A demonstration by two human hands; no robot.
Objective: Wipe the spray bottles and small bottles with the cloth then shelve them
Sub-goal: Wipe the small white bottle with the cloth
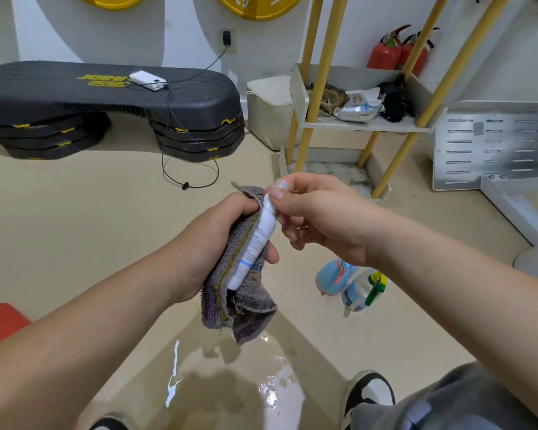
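Observation:
A small white bottle with a blue stripe sits tilted in the middle of the view, wrapped from the left by a grey-purple cloth. My left hand grips the cloth around the bottle's body, thumb across the front. My right hand pinches the bottle's clear cap at the top. On the floor to the right lie a light blue spray bottle and a clear spray bottle with a yellow-green trigger. The white shelf with yellow poles stands behind.
The shelf's tier holds a rag, a wipes packet and a black item. A black step platform with a charging power bank stands at the back left. Two fire extinguishers stand by the wall. My shoes are below.

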